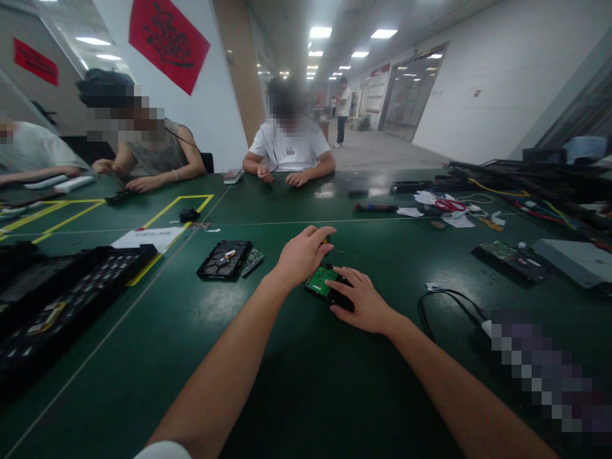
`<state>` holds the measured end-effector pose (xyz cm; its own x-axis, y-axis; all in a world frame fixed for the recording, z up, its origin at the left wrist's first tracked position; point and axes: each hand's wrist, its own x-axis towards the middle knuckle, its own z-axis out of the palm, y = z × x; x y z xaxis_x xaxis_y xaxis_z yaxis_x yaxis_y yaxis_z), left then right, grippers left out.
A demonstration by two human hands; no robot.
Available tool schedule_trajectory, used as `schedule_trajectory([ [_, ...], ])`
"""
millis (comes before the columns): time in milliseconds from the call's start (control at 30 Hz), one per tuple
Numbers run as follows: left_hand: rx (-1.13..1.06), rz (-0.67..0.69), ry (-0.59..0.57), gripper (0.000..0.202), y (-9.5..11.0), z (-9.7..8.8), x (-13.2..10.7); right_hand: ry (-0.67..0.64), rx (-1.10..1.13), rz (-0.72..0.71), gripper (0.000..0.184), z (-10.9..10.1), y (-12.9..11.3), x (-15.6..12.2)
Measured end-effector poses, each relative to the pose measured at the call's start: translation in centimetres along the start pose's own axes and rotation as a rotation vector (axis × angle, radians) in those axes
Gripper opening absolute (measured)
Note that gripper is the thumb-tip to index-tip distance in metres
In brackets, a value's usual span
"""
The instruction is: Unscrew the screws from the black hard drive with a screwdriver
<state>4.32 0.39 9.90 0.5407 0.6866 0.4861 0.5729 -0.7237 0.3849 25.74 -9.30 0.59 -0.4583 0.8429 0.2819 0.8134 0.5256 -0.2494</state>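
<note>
A black hard drive with a green circuit board [321,280] facing up lies on the green table [306,382] in front of me. My right hand [363,301] rests on its near right side, fingers spread over it. My left hand [302,254] hovers just behind the drive, fingers curled around a small yellow-tipped tool that I can barely make out. A second hard drive [224,259], opened, lies to the left with a loose green board [253,260] leaning at its right edge.
Black trays [62,306] fill the left edge. A black cable [449,299] curls at right near another drive [509,260] and a grey box [574,258]. Wires, scissors [449,204] and paper lie far right. Three people sit at the table's far side.
</note>
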Motion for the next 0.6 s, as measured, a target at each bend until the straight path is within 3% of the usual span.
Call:
schedule_trajectory([
  [200, -0.09, 0.074, -0.044, 0.057, -0.13, 0.22, -0.01, -0.001, 0.004, 0.004, 0.064, 0.01, -0.02, 0.04],
  [467, -0.051, -0.021, -0.035, 0.05, -0.06, 0.05, -0.02, -0.003, 0.002, 0.0, 0.063, -0.01, 0.03, -0.04],
  [600, -0.1, 0.03, -0.015, 0.053, -0.1, 0.19, -0.12, 0.007, 0.002, -0.005, 0.063, 0.03, 0.05, -0.04],
])
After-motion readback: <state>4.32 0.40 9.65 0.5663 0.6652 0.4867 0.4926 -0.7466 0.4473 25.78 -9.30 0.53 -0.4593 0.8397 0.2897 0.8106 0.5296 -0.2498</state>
